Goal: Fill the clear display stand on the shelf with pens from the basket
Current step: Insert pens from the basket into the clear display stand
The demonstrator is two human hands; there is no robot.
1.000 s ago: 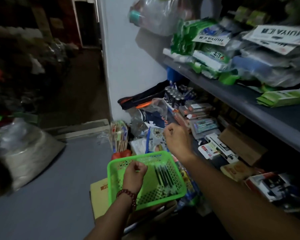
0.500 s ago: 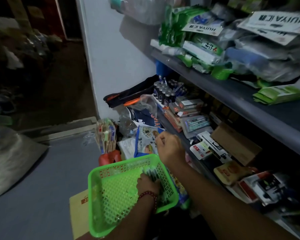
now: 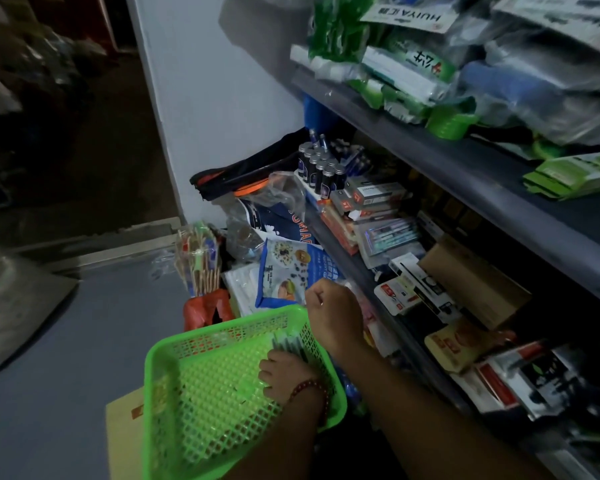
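A green mesh basket (image 3: 194, 393) sits tilted in front of me, low in the head view. My left hand (image 3: 284, 375), with a bead bracelet on the wrist, is inside it, fingers curled round several dark pens (image 3: 288, 342) lying along its right wall. My right hand (image 3: 333, 317) is curled over the basket's far right corner; what its fingers enclose is hidden. On the lower shelf, further back, the clear display stand (image 3: 303, 180) holds several upright dark pens with grey caps (image 3: 321, 168).
The basket rests on a cardboard box (image 3: 122, 431). Beyond it are a red object (image 3: 205, 310), a bundle of sticks (image 3: 198, 261) and a blue packet (image 3: 284, 271). Small boxes (image 3: 378, 195) crowd the lower shelf. The upper shelf (image 3: 465, 168) carries green packs.
My right hand came down from near the shelf to the basket's far right corner. My left hand moved from above the basket's middle down onto the pens at its right side.
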